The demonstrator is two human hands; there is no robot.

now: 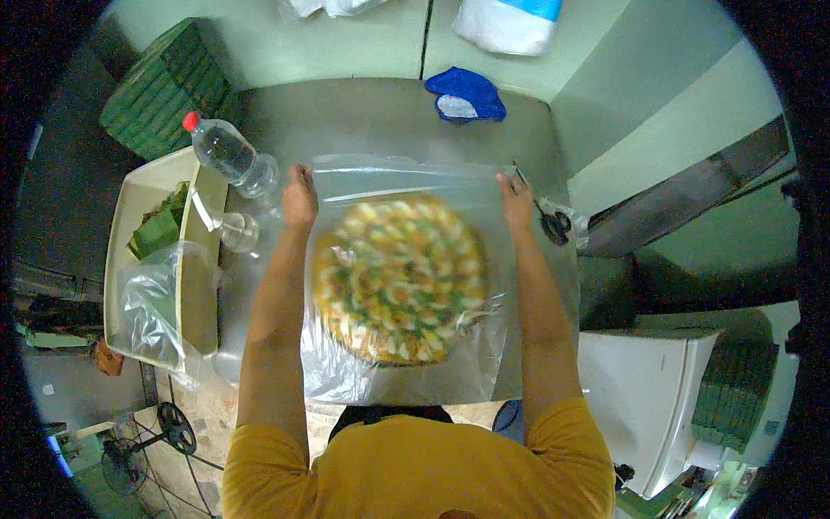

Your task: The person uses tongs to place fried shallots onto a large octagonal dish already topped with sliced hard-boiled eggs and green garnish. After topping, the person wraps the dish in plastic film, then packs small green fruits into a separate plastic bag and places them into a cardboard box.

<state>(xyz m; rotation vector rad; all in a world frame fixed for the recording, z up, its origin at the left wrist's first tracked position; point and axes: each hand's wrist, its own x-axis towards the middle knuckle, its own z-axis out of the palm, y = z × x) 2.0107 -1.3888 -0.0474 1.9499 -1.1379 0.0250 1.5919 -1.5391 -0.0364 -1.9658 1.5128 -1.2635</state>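
A sheet of clear plastic film (406,177) stretches between my two hands over a round spread of food (402,277). The food is blurred, with pale, yellow-orange and green pieces on top, and the film lies across it down to the near table edge. My left hand (300,201) pinches the film's far left corner. At the far right corner my right hand (517,201) is closed on the same film. A pair of black-handled scissors (556,227) lies just right of my right hand.
Left of my left arm stand a clear bottle with a red cap (226,149), a clear bottle with a white top (237,232) and a cream bin (201,311) with leaves and plastic inside. A blue cloth item (471,91) lies at the back of the metal table (346,108).
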